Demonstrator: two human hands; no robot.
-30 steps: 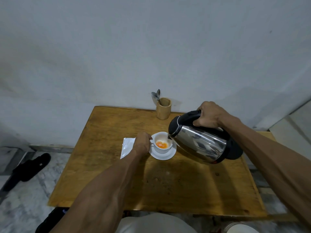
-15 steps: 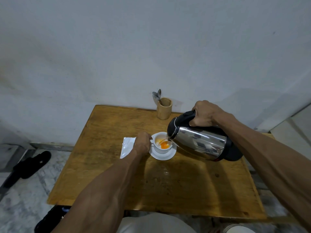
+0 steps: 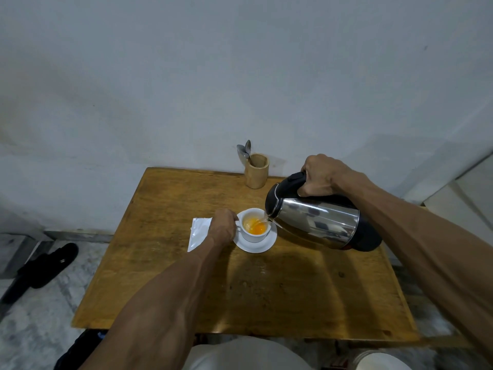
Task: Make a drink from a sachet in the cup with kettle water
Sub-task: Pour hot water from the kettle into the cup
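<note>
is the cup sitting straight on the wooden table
No, the cup stands on a white saucer, which rests on the table.

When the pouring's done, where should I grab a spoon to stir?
Take the spoon by its bowl end, from above. Only that end sticks up out of the wooden holder; the handle is hidden inside. It leans left, towards the wall, so lift up along that lean.

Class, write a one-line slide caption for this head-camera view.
Right hand tilts steel kettle, pouring water onto orange powder in white cup steadied by left hand.
</note>
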